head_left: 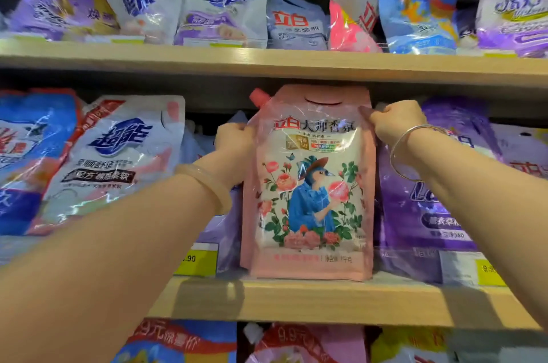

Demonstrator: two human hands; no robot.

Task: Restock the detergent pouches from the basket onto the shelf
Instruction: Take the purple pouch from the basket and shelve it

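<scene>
Head view: pink detergent pouch (310, 184) upright at middle shelf (296, 300) front edge.
Left hand (234, 140) and right hand (391, 121) grip clamped on its upper side edges.

Bare forearms; a pale bangle (207, 184) on the left wrist, a thin silver one (398, 152) on the right.

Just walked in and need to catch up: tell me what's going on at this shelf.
A person is restocking detergent pouches. Both hands hold a pink pouch by its upper edges: the left hand pinches its left side, the right hand its right. The pouch stands upright on the middle shelf, between a white pouch and a purple pouch. No basket is in view.
</scene>
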